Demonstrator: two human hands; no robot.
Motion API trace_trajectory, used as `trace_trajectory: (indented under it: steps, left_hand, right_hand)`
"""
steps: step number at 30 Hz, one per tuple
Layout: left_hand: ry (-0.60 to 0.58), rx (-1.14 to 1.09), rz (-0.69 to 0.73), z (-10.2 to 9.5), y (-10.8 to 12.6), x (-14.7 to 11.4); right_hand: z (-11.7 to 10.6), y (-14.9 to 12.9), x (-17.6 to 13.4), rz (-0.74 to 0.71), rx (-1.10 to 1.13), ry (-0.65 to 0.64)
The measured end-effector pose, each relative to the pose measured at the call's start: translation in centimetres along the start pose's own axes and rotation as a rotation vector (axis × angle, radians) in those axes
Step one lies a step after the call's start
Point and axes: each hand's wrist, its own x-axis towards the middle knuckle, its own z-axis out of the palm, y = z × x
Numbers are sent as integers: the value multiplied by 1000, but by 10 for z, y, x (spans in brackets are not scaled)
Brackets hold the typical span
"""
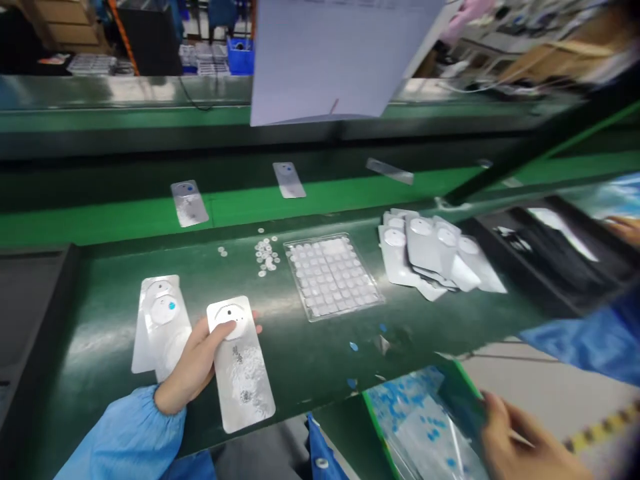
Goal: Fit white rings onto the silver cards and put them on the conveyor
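Note:
My left hand (pixel 197 357) grips a flat silver-white rectangular plate (pixel 245 387) with rounded corners, its thumb pressing on the round white disc (pixel 233 323) near the plate's top. Similar plates (pixel 163 313) lie beside that wrist, one showing a blue dot on its disc. At the lower right, my right hand (pixel 525 437) is blurred, with fingers curled together beside a green-edged bin (pixel 375 427). A thin pale sliver shows at its fingers; what it is I cannot make out. Inside the bin lies clear film (pixel 425 427) scattered with blue bits.
A clear tray of white round pieces (pixel 330 277) sits mid-table, with loose small white rings (pixel 267 255) to its left. Several more plates (pixel 435 250) are piled at right, near a black tray (pixel 545 247). Another person's blue sleeve (pixel 590 340) reaches in from the right.

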Motion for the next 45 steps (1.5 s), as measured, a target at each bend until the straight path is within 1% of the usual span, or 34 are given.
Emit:
trace_trajectory:
  steps: [1, 2, 4, 6, 8, 10, 12, 14, 17, 19, 21, 23, 24, 26, 28, 29, 31, 33, 35, 37, 41, 45]
  left_hand:
    - [-6, 16, 5, 3, -1, 0]
    - [-8, 26, 14, 5, -1, 0]
    - [-2, 38, 35, 5, -1, 1]
    - [18, 50, 55, 2, -2, 1]
    - [42, 56, 77, -5, -3, 0]
    - [60, 54, 91, -11, -6, -2]
    - [70, 55, 95, -14, -9, -2]
    - [69, 54, 93, -15, -10, -2]
    - [47, 41, 90, -12, -10, -1]
    - [33, 38, 94, -11, -9, -1]
    - [46, 63, 132, -11, -9, -2]
    - [122, 134, 231, -13, -10, -4]
    - [173, 187, 293, -14, -11, -5]
    - [244, 326, 403, -17, -12, -7]
    - [242, 479, 473, -18, -13, -7]
    - [229, 538, 503, -17, -13, -8]
    - [217, 593, 561, -16, -12, -8]
    - [222, 577, 594, -14, -11, -8]
    - [222, 541, 582, -12, -10, -8]
    - [222, 503, 557, -12, -10, -8]
    - [213, 447, 522, -12, -10, -9]
    - [192, 461, 524, -13, -10, -10]
  right_hand:
    - [10, -15, -1, 2, -30, 88]
    - [21, -33, 0, -81, 44, 78]
    - [48, -77, 5, -372, 237, 19]
    - [75, -125, 10, -594, 355, -152]
    - [100, -168, 14, -742, 356, -358]
    - [122, -204, 19, -825, 316, -486]
    - [140, -229, 26, -865, 294, -534]
    - [153, -244, 32, -882, 290, -569]
    - [164, -256, 39, -867, 309, -615]
    - [163, -259, 41, -822, 356, -629]
    - [157, -260, 41, -755, 428, -633]
    - [146, -259, 36, -688, 501, -658]
    - [139, -259, 32, -630, 566, -715]
    - [123, -259, 18, -444, 745, -909]
    - [109, -260, 2, -223, 913, -1111]
    - [103, -261, -6, -138, 963, -1179]
    - [96, -263, -19, -70, 990, -1244]
    - [95, -264, -28, -54, 994, -1282]
    - [96, -264, -32, -58, 984, -1309]
    - [98, -264, -34, -75, 968, -1310]
    - [98, -263, -36, -155, 944, -1220]
    - [95, -265, -38, -216, 915, -1155]
